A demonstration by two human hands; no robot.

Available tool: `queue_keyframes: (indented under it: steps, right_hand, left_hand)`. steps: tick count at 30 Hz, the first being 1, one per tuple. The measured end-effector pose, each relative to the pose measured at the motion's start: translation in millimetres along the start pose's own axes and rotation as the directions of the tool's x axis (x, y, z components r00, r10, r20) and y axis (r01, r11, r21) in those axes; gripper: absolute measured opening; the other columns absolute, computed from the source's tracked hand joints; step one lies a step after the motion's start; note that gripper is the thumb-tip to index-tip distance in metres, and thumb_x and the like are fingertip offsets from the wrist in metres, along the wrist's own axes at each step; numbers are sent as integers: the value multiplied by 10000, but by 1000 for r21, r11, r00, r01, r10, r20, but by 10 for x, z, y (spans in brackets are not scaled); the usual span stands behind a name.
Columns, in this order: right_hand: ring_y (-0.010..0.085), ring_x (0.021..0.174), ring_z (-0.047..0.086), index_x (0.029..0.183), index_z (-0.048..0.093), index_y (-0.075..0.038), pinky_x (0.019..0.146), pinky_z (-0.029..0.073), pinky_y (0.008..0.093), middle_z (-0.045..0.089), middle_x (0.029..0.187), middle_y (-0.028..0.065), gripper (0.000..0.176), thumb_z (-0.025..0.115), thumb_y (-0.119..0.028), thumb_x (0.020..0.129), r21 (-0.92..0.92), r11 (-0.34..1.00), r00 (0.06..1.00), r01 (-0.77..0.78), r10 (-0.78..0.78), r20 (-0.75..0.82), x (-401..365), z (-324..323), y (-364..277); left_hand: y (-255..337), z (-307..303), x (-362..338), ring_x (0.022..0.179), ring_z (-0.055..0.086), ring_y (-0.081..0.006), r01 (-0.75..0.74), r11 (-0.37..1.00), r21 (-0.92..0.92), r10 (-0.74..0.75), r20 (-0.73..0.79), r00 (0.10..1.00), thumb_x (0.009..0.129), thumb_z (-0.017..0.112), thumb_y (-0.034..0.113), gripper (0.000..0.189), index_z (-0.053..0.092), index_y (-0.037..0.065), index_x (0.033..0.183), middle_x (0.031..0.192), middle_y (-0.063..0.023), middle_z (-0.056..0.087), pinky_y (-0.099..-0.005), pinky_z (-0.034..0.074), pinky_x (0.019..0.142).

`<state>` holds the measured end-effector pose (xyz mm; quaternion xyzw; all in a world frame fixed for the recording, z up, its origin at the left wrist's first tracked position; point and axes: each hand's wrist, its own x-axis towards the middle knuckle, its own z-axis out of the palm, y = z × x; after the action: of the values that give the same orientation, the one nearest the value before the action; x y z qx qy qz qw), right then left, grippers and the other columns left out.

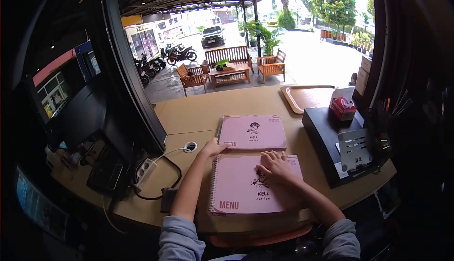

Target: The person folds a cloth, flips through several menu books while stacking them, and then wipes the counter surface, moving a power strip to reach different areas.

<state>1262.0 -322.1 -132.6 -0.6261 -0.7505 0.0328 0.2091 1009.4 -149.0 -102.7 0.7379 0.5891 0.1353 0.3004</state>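
Note:
Two pink spiral-bound menus lie flat on the wooden counter, one beyond the other. My left hand is at the near left corner of the far menu, thumb over the cover and the other fingers curled at the spiral edge, partly hidden. On the upper part of the near menu, my right hand rests palm down with fingers spread, covering part of the printed figure. The near menu looks thick, like a stack, its "MENU" and "KELL coffee" lettering facing me.
On the right stand a black box, a red tissue box and a metal stand. A brown tray lies at the far edge. Left are a monitor, a power strip with cables and a round cable hole.

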Motion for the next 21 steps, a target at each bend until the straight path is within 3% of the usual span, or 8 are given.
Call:
queue_keyframes:
  steps: [2, 4, 5, 6, 8, 18, 20, 21]
  right_hand:
    - [299, 1291, 343, 1298, 426, -42, 1065, 170, 563, 460, 1308, 153, 691, 431, -581, 865, 29, 1000, 1000, 9, -9, -2, -5, -30, -26]
    - [303, 1262, 376, 1277, 443, -38, 1062, 175, 555, 499, 1251, 158, 686, 431, -585, 863, 25, 1000, 999, -2, 3, -36, 0, 25, 10]
    - [306, 1249, 388, 1276, 446, -39, 1061, 180, 553, 504, 1237, 163, 685, 430, -586, 863, 18, 1000, 999, 6, -5, -43, -2, 37, 12]
    - [309, 1237, 401, 1275, 449, -40, 1059, 185, 551, 510, 1223, 167, 685, 429, -586, 863, 10, 1000, 999, 15, -14, -51, -5, 28, -3]
    - [314, 1222, 415, 1267, 459, -42, 1061, 187, 546, 513, 1220, 170, 676, 431, -583, 862, 5, 1000, 999, 5, -4, -51, -15, -1, -21]
    - [327, 1195, 445, 1261, 463, -34, 1067, 184, 533, 500, 1240, 175, 665, 439, -568, 866, 41, 999, 1000, -2, 2, -6, -25, -113, -84]
    - [331, 1185, 454, 1246, 470, -17, 1049, 251, 501, 486, 1251, 176, 622, 520, -499, 855, 114, 993, 999, -17, 20, -29, -19, -137, -48]
    - [331, 1185, 454, 1246, 470, -17, 1049, 251, 501, 486, 1251, 176, 622, 520, -499, 855, 106, 994, 999, -15, 19, -37, 29, -135, 43]
  left_hand:
    - [16, 70, 244, 1235, 433, -334, 59, 993, 100, -68, 81, 994, 662, 627, 692, 956, 465, -35, 1261, 1301, -235, 465, -430, 364, 1003]
    - [257, 149, 209, 1156, 520, -318, 164, 890, 425, -117, -136, 984, 579, 580, 811, 1097, 497, -71, 1225, 1186, -240, 559, -463, 393, 966]
    - [346, 180, 246, 1241, 444, -312, 215, 853, 476, -174, -129, 976, 512, 530, 882, 1210, 463, -58, 1271, 1302, -228, 476, -519, 301, 1024]
    - [416, 212, 256, 1241, 444, -312, 204, 854, 478, -168, -117, 979, 512, 530, 882, 1210, 463, -58, 1271, 1302, -228, 476, -519, 301, 1024]
    - [540, 273, 249, 1281, 394, -307, 274, 727, 629, -248, -132, 960, 497, 550, 877, 1222, 443, -41, 1297, 1377, -194, 409, -542, 236, 1052]
    - [521, 146, 559, 1278, 387, -291, 202, 857, 475, -324, 192, 926, 521, 683, 754, 1159, 374, 6, 1351, 1403, -160, 380, -516, 330, 1003]
    - [587, 416, 542, 1295, 361, -300, 297, 816, 496, -210, -223, 952, 550, 713, 698, 1189, 266, -14, 1390, 1422, -174, 344, -508, 335, 1002]
    - [591, 410, 521, 1295, 361, -300, 291, 820, 492, -202, -228, 953, 550, 713, 698, 1189, 266, -14, 1390, 1422, -174, 344, -508, 335, 1002]
